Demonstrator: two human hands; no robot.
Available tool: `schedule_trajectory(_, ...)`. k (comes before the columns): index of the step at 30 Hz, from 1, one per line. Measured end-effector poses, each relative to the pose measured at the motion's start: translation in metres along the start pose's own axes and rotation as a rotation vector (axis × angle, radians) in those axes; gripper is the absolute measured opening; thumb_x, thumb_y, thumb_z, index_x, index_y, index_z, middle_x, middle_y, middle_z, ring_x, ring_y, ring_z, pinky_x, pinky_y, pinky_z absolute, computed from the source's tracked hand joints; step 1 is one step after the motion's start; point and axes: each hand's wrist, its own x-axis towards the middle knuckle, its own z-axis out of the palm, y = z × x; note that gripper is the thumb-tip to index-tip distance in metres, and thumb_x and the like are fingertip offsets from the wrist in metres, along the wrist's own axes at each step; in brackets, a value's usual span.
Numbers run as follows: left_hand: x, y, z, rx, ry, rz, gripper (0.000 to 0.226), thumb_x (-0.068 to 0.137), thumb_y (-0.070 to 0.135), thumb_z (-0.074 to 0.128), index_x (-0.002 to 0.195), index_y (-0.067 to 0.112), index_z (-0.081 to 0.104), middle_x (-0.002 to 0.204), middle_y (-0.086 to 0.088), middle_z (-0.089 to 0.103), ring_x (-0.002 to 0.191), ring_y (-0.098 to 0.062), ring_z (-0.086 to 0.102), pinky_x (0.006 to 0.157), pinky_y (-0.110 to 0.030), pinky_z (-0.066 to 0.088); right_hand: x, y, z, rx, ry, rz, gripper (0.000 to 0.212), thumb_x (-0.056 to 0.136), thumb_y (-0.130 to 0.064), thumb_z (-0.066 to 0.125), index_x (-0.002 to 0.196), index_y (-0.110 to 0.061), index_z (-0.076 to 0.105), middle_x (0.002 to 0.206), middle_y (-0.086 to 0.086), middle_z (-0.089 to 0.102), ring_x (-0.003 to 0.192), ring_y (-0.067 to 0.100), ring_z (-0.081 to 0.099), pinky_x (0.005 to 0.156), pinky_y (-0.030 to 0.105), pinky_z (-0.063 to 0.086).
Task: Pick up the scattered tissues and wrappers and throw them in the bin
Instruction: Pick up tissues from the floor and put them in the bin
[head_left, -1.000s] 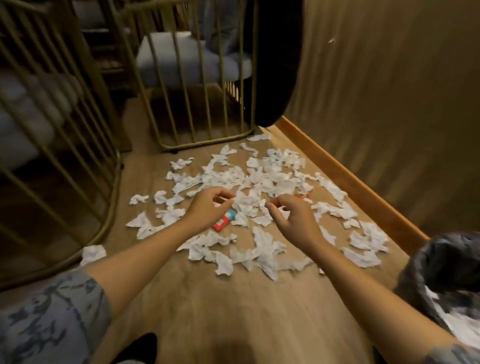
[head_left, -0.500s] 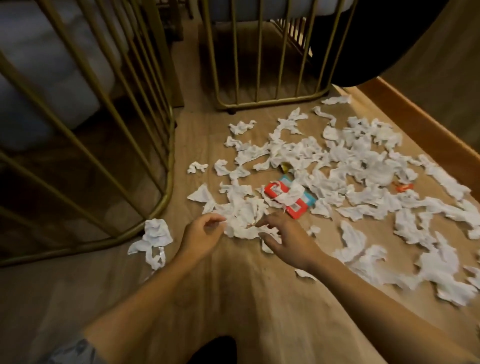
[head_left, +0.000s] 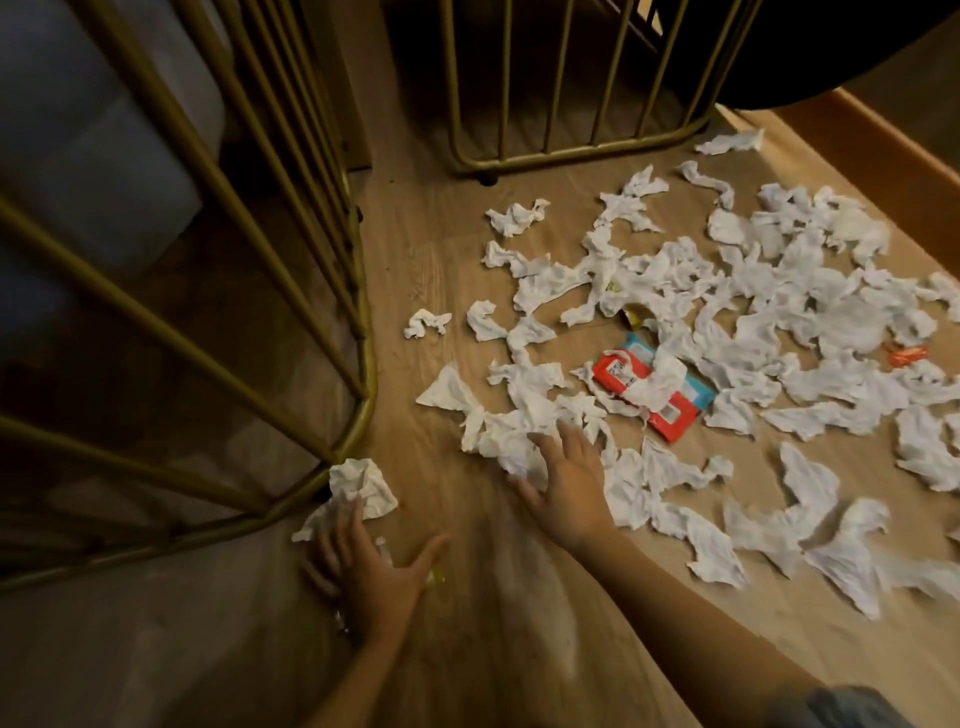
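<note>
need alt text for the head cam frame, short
Two bare hands reach down to a wood floor littered with white tissues: the left hand spread on a crumpled tissue beside a gold wire frame, the right hand open on the pile's near edge. A red and blue wrapper lies among them.

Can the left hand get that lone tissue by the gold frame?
Probably yes: the left hand is spread open, its fingertips already on the tissue, which lies outside the frame on bare floor.

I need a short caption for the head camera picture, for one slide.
Both hands spread open over torn tissues on a wooden floor: left hand reaching a crumpled tissue, right hand on the pile.
</note>
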Motion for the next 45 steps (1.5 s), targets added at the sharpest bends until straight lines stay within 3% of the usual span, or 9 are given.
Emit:
schedule_trajectory(3, 0.001, 0.005, 0.01, -0.081, -0.102, 0.103, 0.128, 0.046, 0.086, 0.062, 0.149, 0.02, 0.026, 0.153, -0.01, 0.03, 0.141, -0.028, 0.025, 0.115, -0.051, 0.023, 0.004, 0.006, 0.017, -0.008, -0.054, 0.053, 0.077, 0.09, -0.058, 0.053, 0.152, -0.033, 0.017, 0.163, 0.003, -0.009, 0.148, 0.029, -0.014, 0.118, 0.05, 0.001)
schedule_trajectory(8, 0.017, 0.007, 0.019, -0.148, -0.22, 0.229, 0.105, 0.054, 0.078, 0.068, 0.142, 0.026, 0.042, 0.132, -0.005, 0.051, 0.124, -0.024, 0.042, 0.099, -0.04, 0.043, -0.018, 0.022, 0.033, 0.069, 0.03, -0.045, 0.054, 0.099, -0.035, 0.05, 0.149, -0.028, 0.033, 0.161, -0.002, 0.016, 0.15, 0.018, 0.005, 0.12, 0.034, 0.006)
schedule_trajectory(12, 0.025, 0.013, 0.028, -0.265, -0.1, 0.479, 0.047, 0.076, 0.058, 0.067, 0.085, 0.012, 0.076, 0.079, 0.002, 0.063, 0.078, -0.007, 0.05, 0.065, -0.031, 0.052, -0.039, 0.035, 0.039, 0.121, 0.121, -0.163, 0.039, 0.093, -0.014, 0.061, 0.131, -0.02, 0.06, 0.143, 0.002, 0.051, 0.137, 0.018, 0.038, 0.115, 0.028, 0.023)
schedule_trajectory(15, 0.024, 0.01, 0.027, -0.255, 0.0, 0.549, 0.044, 0.077, 0.042, 0.073, 0.053, 0.008, 0.058, 0.062, 0.001, 0.05, 0.063, -0.006, 0.041, 0.058, -0.019, 0.039, -0.058, 0.034, 0.038, 0.206, 0.182, -0.228, 0.016, 0.091, -0.016, 0.061, 0.106, -0.019, 0.067, 0.11, -0.003, 0.06, 0.106, 0.011, 0.052, 0.093, 0.025, 0.043)
schedule_trajectory(24, 0.047, 0.073, 0.012, -0.62, 0.118, -0.057, 0.04, 0.09, 0.023, 0.065, 0.058, 0.003, 0.053, 0.049, -0.011, 0.05, 0.046, -0.012, 0.043, 0.047, -0.028, 0.038, -0.058, 0.018, 0.005, 0.487, 0.449, -0.025, 0.004, 0.076, -0.01, 0.055, 0.079, -0.012, 0.054, 0.072, 0.0, 0.049, 0.069, 0.008, 0.046, 0.056, 0.016, 0.034)
schedule_trajectory(28, 0.078, 0.12, -0.003, -0.848, 0.168, -0.049, 0.015, 0.091, 0.039, 0.061, 0.082, 0.027, 0.06, 0.069, 0.003, 0.061, 0.063, -0.01, 0.057, 0.054, -0.025, 0.048, -0.024, 0.012, -0.014, 0.44, 0.514, -0.011, 0.037, 0.077, -0.004, 0.047, 0.103, -0.013, 0.071, 0.092, 0.001, 0.049, 0.085, 0.002, 0.047, 0.069, 0.009, 0.036)
schedule_trajectory(35, 0.114, 0.132, 0.047, -0.509, -0.125, 0.144, 0.018, 0.073, 0.035, 0.081, 0.079, 0.019, 0.074, 0.101, 0.0, 0.062, 0.091, -0.017, 0.059, 0.079, -0.038, 0.054, 0.001, 0.017, 0.004, -0.052, 0.132, -0.058, 0.051, 0.093, -0.048, 0.027, 0.124, -0.02, 0.058, 0.158, 0.008, 0.025, 0.143, 0.031, 0.02, 0.113, 0.047, 0.021)
schedule_trajectory(40, 0.104, 0.076, 0.073, -0.008, -0.205, 0.476, 0.027, 0.084, 0.043, 0.067, 0.106, 0.029, 0.074, 0.146, 0.01, 0.047, 0.145, -0.026, 0.02, 0.114, -0.051, 0.01, -0.014, 0.04, 0.022, -0.335, -0.086, -0.226, 0.094, 0.084, -0.083, 0.019, 0.151, -0.017, 0.024, 0.163, 0.006, -0.008, 0.146, 0.028, -0.023, 0.113, 0.055, -0.019)
schedule_trajectory(45, 0.075, 0.048, 0.046, -0.109, -0.4, 0.734, 0.086, 0.079, 0.083, 0.032, 0.133, 0.021, 0.055, 0.147, 0.004, 0.046, 0.144, -0.014, 0.027, 0.118, -0.053, 0.013, -0.045, 0.067, 0.039, -0.154, -0.01, -0.409, 0.048, 0.094, -0.048, 0.049, 0.127, -0.013, 0.055, 0.14, 0.01, 0.048, 0.135, 0.025, 0.032, 0.109, 0.052, 0.036)
